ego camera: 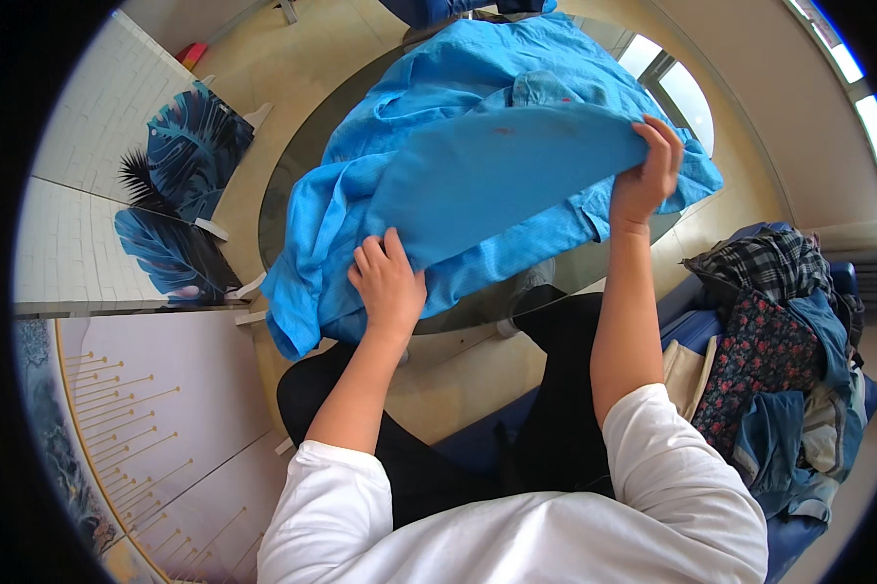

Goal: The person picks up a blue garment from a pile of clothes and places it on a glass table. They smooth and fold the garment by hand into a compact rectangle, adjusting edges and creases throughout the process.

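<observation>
A large bright blue garment lies rumpled over an oval glass table in front of me. On top of it a smoother, duller blue cloth panel stretches between my hands; whether it is part of the garment cannot be told. Small reddish marks show near its far edge. My right hand grips the panel's right corner, fingers curled over it. At the panel's lower left end, my left hand holds the edge, its thumb partly hidden. Blue fabric hangs past the near rim of the table.
On my right, a blue seat bears piled clothes, among them black-and-white plaid cloth and dark floral cloth. Decorated panels with white feet stand at left. Another blue seat is beyond the table.
</observation>
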Demonstrator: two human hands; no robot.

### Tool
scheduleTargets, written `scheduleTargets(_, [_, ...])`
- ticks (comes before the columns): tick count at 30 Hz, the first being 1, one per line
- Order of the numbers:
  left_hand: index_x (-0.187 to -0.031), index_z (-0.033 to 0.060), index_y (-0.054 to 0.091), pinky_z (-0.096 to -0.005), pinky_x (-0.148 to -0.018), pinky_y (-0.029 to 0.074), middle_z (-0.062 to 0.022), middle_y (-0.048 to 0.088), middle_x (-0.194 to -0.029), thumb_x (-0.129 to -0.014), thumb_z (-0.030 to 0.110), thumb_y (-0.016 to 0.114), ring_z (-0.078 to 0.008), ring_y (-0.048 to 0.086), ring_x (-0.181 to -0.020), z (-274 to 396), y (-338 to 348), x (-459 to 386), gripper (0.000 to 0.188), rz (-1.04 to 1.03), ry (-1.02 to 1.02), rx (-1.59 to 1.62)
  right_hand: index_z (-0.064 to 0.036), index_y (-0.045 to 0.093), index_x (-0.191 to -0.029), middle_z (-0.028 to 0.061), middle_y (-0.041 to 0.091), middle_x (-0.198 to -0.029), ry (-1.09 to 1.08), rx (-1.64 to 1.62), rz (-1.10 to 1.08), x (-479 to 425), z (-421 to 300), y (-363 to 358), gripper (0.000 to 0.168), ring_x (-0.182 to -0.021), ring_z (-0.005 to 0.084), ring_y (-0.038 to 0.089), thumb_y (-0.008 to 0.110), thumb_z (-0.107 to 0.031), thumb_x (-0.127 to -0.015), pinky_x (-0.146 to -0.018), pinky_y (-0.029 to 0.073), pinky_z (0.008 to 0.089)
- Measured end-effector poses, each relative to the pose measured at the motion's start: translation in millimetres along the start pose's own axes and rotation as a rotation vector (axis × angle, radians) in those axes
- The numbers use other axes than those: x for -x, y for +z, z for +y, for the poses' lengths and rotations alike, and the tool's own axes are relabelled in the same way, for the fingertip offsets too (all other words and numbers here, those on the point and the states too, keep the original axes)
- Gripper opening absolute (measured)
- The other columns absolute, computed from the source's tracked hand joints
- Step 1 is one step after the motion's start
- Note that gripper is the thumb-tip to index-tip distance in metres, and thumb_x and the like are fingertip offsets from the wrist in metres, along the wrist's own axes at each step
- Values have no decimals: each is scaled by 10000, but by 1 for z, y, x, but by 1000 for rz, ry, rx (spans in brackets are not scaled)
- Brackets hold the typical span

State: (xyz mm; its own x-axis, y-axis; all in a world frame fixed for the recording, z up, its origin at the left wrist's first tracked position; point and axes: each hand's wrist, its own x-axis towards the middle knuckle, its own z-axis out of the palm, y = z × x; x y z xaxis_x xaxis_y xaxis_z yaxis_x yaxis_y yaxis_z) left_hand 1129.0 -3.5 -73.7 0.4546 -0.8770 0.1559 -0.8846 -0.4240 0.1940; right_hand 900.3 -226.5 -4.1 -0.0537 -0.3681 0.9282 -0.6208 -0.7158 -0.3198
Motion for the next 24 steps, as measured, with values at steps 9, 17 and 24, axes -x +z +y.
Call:
scheduleTargets(9, [-1257, 58, 585, -557, -1039, 331, -169, 482, -1388, -823, 4, 541, -306, 444, -1284, 2, -8, 8, 440, 138, 403, 104, -111, 731, -936, 112, 686, -1060, 608, 549, -984, 49, 85, -55, 313, -1026, 337, 625, 568, 46, -719, -872, 506, 403])
scheduleTargets(17, [-1515, 164, 335, -677, -1125, 112, -147, 146, -1616, -921, 288, 597, -331, 137, -1496, 21, -25, 40, 662, -479, 560, 135, -214, 520, -1372, 252, 508, -1369, 152, 39, -889, 73, -8, 3, 542, -1242, 454, 491, 692, -307, -866, -1018, 435, 496])
scheduleTargets(24, [-1566, 299, 154, -736, -1085, 130, -154, 73, -1630, -966, 489, 499, -369, 74, -1498, -11, -26, 28, 717, -521, 173, -54, -505, 252, -1497, 123, 107, -1635, 50, 354, -1415, 105, -41, 19, 602, -1507, 341, 83, 407, -661, -936, -1173, 132, 570])
